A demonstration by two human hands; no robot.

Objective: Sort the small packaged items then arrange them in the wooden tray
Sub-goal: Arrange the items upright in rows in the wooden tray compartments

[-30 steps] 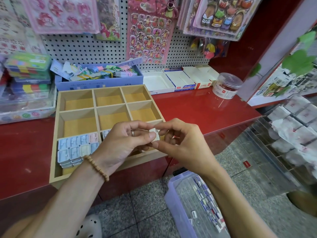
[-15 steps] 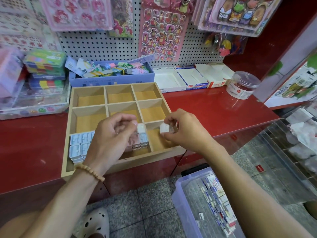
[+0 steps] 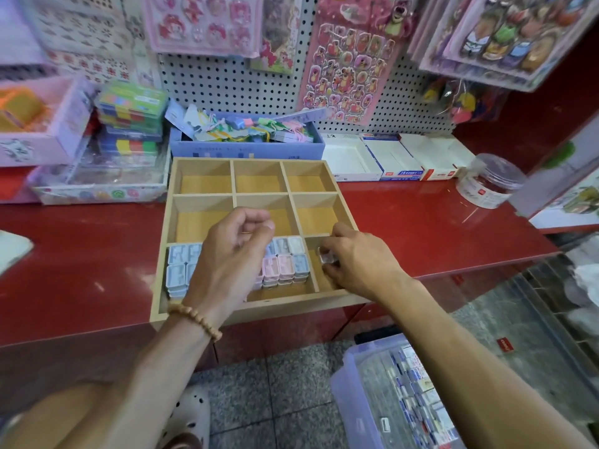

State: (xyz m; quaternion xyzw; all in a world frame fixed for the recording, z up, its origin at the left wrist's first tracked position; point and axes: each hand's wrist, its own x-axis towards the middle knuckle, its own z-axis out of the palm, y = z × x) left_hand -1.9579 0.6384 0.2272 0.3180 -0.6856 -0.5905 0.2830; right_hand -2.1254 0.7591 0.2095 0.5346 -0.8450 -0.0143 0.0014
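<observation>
A wooden tray (image 3: 231,176) with nine compartments lies on the red counter. Its front left compartment holds stacked light-blue small packages (image 3: 176,265). The front middle one holds pink, blue and white packages (image 3: 283,264). My right hand (image 3: 359,264) pinches a small clear-wrapped white package (image 3: 328,256) low inside the front right compartment. My left hand (image 3: 230,257) hovers over the front row with its fingers curled and nothing visible in them; it hides part of the stacks.
A clear lilac bin (image 3: 398,396) of loose small packages sits on the floor at lower right. Behind the tray stand a blue box (image 3: 246,147) of clips, white boxes (image 3: 389,157) and a round plastic jar (image 3: 489,181). Stationery packs (image 3: 129,124) are stacked at left.
The hands, joined on one package a second ago, have parted. My right hand carried the package down into the front right compartment; my left hand drew back over the front middle stacks.
</observation>
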